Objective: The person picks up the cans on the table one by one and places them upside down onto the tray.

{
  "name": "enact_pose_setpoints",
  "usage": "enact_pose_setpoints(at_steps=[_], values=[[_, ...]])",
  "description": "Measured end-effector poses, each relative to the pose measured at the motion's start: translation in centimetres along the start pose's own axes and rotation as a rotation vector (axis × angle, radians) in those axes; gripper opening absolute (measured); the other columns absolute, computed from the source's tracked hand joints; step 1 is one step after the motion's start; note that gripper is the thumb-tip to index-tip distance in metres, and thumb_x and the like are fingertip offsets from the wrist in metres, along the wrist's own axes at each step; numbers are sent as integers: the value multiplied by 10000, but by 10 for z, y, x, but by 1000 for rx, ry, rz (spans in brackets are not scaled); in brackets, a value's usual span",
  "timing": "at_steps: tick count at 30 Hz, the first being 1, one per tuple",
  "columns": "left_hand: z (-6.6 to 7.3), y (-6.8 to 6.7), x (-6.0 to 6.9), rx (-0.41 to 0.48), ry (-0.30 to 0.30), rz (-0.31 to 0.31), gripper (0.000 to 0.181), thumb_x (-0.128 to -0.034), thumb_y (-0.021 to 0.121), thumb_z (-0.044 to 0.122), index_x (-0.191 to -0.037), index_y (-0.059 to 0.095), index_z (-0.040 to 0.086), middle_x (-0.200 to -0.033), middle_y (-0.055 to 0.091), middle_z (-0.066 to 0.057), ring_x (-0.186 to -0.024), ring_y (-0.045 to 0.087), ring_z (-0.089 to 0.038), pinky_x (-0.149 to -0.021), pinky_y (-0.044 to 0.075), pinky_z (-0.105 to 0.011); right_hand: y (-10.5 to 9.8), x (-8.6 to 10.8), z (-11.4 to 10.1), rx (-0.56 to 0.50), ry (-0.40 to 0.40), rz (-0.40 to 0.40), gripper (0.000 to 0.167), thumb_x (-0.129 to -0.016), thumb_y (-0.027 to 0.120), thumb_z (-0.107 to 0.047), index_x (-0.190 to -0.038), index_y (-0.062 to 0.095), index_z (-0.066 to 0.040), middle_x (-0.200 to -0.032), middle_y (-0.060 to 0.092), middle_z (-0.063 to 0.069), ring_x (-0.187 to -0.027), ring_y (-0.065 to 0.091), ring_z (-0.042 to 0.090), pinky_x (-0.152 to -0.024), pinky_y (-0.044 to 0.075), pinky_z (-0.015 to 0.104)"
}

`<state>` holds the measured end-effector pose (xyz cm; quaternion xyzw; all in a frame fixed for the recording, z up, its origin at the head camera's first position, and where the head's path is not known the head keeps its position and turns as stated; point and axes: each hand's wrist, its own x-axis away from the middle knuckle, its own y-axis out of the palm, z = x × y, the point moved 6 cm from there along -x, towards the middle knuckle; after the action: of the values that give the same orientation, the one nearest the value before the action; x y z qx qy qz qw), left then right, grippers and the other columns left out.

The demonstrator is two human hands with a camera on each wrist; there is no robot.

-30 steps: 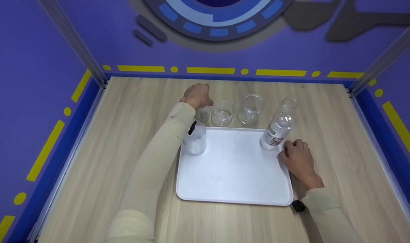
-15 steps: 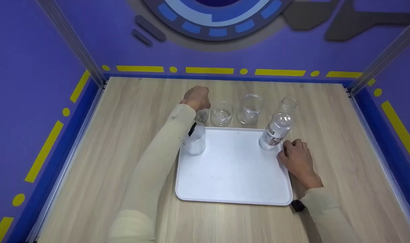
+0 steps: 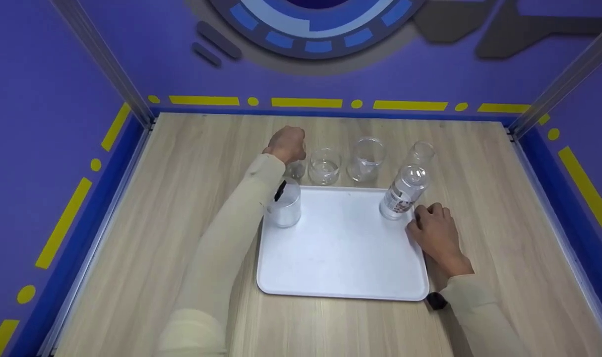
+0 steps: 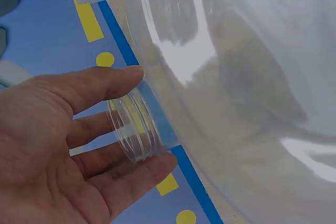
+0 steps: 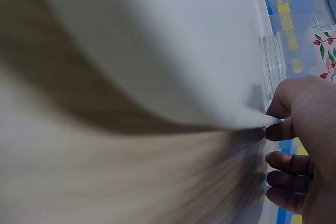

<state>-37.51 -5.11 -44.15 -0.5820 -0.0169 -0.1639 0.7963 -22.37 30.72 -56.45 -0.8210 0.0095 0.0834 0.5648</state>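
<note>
My left hand [image 3: 286,145] reaches to the back of the table, thumb and fingers curled round a clear cup [image 4: 137,124] whose ridged end shows in the left wrist view. Most of that cup is hidden behind the hand in the head view. A frosted-looking clear cup [image 3: 286,210] stands on the white tray [image 3: 340,248] at its back left corner, under the left wrist. At the tray's right edge, my right hand [image 3: 436,235] pinches the rim between thumb and index finger. A clear bottle with a flowered label [image 3: 403,194] stands beside it on the tray's back right.
Behind the tray, a short clear cup [image 3: 325,167] and a taller one [image 3: 366,159] stand in a row on the wooden table [image 3: 147,238]. Another clear cup [image 3: 422,152] is partly behind the bottle. Blue panels [image 3: 321,84] bound the table at the back and sides.
Hardly anything differs. My left hand has sunk slightly at the cup over the last second; the right hand stays at the tray's edge. The whole head view drifts slightly left.
</note>
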Motion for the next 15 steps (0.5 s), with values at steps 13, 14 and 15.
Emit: enact_pose_setpoints(at_steps=[13, 14, 15], values=[[1, -13, 6, 4, 41, 48, 332, -940, 764, 64, -1264, 711, 13, -1174, 722, -116, -1040, 663, -248, -902, 563, -389, 0, -1, 1, -25, 17, -35, 325, -969, 626, -173, -1185, 664, 67, -1126, 545, 290, -1026, 490, 454, -833, 431, 607], [2, -15, 7, 10, 42, 55, 361, -943, 768, 69, -1294, 702, 14, -1202, 719, -119, -1066, 663, -251, -919, 560, -389, -1, -1, 1, -24, 17, -36, 329, -973, 623, -176, -1188, 663, 69, -1130, 544, 290, -1027, 490, 452, -835, 432, 608], [3, -17, 9, 15, 44, 59, 396, -947, 769, 74, -1330, 688, 14, -1239, 713, -125, -1099, 664, -259, -941, 557, -390, -1, -2, 1, -23, 18, -35, 326, -973, 622, -177, -1183, 663, 69, -1130, 545, 290, -1025, 490, 452, -833, 432, 608]])
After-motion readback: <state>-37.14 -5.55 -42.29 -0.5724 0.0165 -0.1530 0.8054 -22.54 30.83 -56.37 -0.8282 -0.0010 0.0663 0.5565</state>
